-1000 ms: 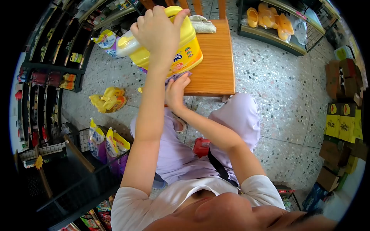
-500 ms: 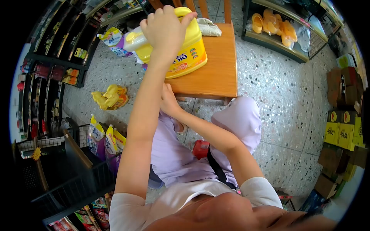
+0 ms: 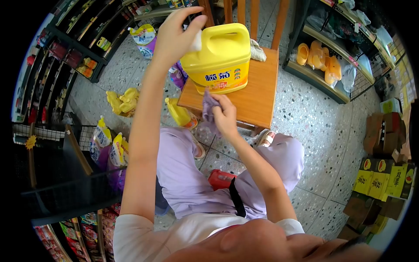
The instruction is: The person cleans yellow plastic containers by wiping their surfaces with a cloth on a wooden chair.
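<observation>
A large yellow jug (image 3: 220, 65) with a loop handle stands upright on the wooden chair seat (image 3: 262, 91). Over its left side is my left hand (image 3: 182, 35), its thumb and fingers apart, beside the jug's white cap (image 3: 196, 42); the palm partly hides that cap. My right hand (image 3: 224, 115) is closed round a crumpled purple cloth (image 3: 210, 109), which hangs just below the jug at the seat's front edge. Behind the jug a pale folded cloth (image 3: 257, 51) lies on the seat.
Yellow bottles (image 3: 181, 114) and purple-and-yellow bags (image 3: 144, 40) stand on the floor at the left. Dark shelves (image 3: 52, 65) line the left side. Orange slippers (image 3: 321, 59) sit on a rack at the upper right, with boxes (image 3: 377, 179) below. A red object (image 3: 221, 179) lies between the legs.
The jug has gone from tilted to upright on the seat. My left hand has come off its top and moved left. My right hand has come up with the purple cloth showing. The view has shifted.
</observation>
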A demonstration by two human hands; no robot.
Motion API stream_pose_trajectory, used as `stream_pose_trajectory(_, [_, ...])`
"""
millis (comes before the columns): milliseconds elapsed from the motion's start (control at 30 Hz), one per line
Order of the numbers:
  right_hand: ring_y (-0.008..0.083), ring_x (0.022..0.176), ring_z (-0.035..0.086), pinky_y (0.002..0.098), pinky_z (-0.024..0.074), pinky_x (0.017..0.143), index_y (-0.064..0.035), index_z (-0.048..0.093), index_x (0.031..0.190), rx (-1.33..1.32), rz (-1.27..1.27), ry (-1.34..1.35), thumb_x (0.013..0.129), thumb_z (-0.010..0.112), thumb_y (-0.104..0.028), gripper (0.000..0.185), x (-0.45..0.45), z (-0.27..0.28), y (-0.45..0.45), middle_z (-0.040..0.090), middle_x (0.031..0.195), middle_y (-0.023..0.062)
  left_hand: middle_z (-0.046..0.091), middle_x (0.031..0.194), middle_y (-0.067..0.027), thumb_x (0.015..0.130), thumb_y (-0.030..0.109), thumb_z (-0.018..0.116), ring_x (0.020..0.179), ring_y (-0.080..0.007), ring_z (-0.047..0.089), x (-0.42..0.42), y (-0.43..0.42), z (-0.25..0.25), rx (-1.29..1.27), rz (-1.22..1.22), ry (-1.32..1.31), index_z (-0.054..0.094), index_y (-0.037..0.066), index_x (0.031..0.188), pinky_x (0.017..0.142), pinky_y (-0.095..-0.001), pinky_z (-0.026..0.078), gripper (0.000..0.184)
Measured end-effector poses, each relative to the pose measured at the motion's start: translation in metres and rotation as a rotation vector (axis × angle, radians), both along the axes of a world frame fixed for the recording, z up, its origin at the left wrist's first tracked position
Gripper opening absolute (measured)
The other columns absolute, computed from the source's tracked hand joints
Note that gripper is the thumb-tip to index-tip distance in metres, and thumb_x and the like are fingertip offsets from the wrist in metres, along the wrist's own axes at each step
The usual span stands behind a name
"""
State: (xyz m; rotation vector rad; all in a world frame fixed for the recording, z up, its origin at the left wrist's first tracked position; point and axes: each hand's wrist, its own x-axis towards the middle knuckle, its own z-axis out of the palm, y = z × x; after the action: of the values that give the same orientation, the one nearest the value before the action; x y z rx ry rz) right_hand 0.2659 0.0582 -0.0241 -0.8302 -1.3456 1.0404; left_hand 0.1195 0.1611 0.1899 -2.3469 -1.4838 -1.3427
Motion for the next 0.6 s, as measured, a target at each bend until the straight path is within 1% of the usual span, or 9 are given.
stream_pose_trajectory(33, [0.0255, 0.097, 0.065, 0.0328, 0.0494, 0.090, 0.0059, 0.064, 0.114, -0.014, 0.016, 0.026, 0.080, 0.050, 0.003, 0.037, 0.008, 0.005, 0.003, 0.066, 0.103, 0.0159, 0.063, 0.130, -0.0102, 0.100, 0.025, 0.062, 0.120, -0.0183, 0.059, -0.008, -0.007, -0.012, -0.142, -0.037, -0.296, 0.058, 0.001, 0.132, 0.102, -0.0328, 0.045, 0.040])
stream_pose_trajectory(100, [0.0206, 0.097, 0.063, 0.0302, 0.0492, 0.090, 0.0049, 0.064, 0.116, -0.016, -0.013, 0.138, 0.082, 0.051, 0.003, 0.036, 0.020, 0.012, 0.010, 0.067, 0.105, 0.0117, 0.059, 0.130, -0.0146, 0.097, 0.028, 0.065, 0.121, -0.0231, 0.057, -0.022, -0.019, -0.049, 0.047, 0.037, -0.580, 0.057, 0.000, 0.130, 0.103, -0.0372, 0.044, 0.044])
stream_pose_trajectory(167, [0.0185, 0.098, 0.063, 0.0295, 0.0491, 0.090, 0.0044, 0.064, 0.118, -0.053, -0.011, 0.235, 0.083, 0.051, 0.004, 0.037, 0.031, 0.022, 0.014, 0.066, 0.108, 0.0094, 0.057, 0.128, -0.0155, 0.099, 0.026, 0.063, 0.122, -0.0234, 0.053, -0.029, -0.040, -0.084, 0.096, 0.197, -0.762, 0.050, -0.001, 0.132, 0.104, -0.0371, 0.042, 0.045])
stream_pose_trajectory(233, [0.0192, 0.102, 0.062, 0.0306, 0.0489, 0.092, 0.0044, 0.063, 0.119, -0.129, 0.016, 0.313, 0.082, 0.051, 0.005, 0.039, 0.045, 0.038, 0.016, 0.066, 0.111, 0.0090, 0.055, 0.126, -0.0143, 0.100, 0.025, 0.061, 0.116, -0.0221, 0.054, -0.034, -0.058, -0.124, 0.091, 0.284, -0.764, 0.050, -0.001, 0.128, 0.099, -0.0357, 0.043, 0.040])
stream_pose_trajectory(333, [0.0191, 0.103, 0.063, 0.0327, 0.0506, 0.094, 0.0037, 0.060, 0.125, -0.333, 0.123, 0.681, 0.086, 0.052, 0.004, 0.040, 0.056, 0.052, 0.019, 0.065, 0.113, 0.0098, 0.055, 0.122, -0.0130, 0.097, 0.024, 0.063, 0.111, -0.0229, 0.054, -0.028, -0.080, -0.180, -0.083, 0.265, -0.806, 0.050, 0.000, 0.128, 0.096, -0.0358, 0.044, 0.041])
stream_pose_trajectory(367, [0.0216, 0.109, 0.062, 0.0365, 0.0524, 0.096, 0.0032, 0.052, 0.134, -0.342, 0.127, 0.705, 0.090, 0.050, 0.000, 0.044, 0.058, 0.058, 0.019, 0.063, 0.121, 0.0136, 0.055, 0.123, -0.0129, 0.096, 0.024, 0.065, 0.111, -0.0231, 0.053, -0.027, -0.087, -0.185, -0.076, 0.202, -0.666, 0.050, 0.000, 0.127, 0.096, -0.0359, 0.044, 0.042])
stream_pose_trajectory(433, [0.0246, 0.111, 0.063, 0.0394, 0.0517, 0.099, 0.0031, 0.051, 0.135, -0.357, 0.145, 0.833, 0.093, 0.046, -0.004, 0.043, 0.056, 0.072, 0.018, 0.064, 0.122, 0.0147, 0.055, 0.124, -0.0127, 0.093, 0.025, 0.069, 0.112, -0.0236, 0.053, -0.025, -0.101, -0.196, -0.065, 0.081, -0.388, 0.051, 0.001, 0.127, 0.097, -0.0361, 0.044, 0.046])
stream_pose_trajectory(533, [0.0285, 0.119, 0.059, 0.0441, 0.0479, 0.103, 0.0012, 0.047, 0.139, -0.398, 0.158, 0.907, 0.101, 0.041, -0.016, 0.043, 0.055, 0.065, 0.023, 0.061, 0.128, 0.0164, 0.054, 0.132, -0.0149, 0.087, 0.027, 0.075, 0.115, -0.0235, 0.052, -0.014, -0.111, -0.199, -0.274, -0.256, -0.338, 0.055, 0.001, 0.127, 0.098, -0.0360, 0.043, 0.052])
stream_pose_trajectory(600, [0.0295, 0.121, 0.058, 0.0448, 0.0470, 0.104, 0.0006, 0.047, 0.140, -0.440, 0.184, 0.967, 0.103, 0.039, -0.020, 0.043, 0.058, 0.051, 0.028, 0.060, 0.130, 0.0170, 0.058, 0.130, -0.0151, 0.085, 0.029, 0.077, 0.111, -0.0218, 0.056, 0.003, -0.123, -0.195, -0.431, -0.329, -0.430, 0.058, 0.000, 0.124, 0.096, -0.0352, 0.045, 0.052])
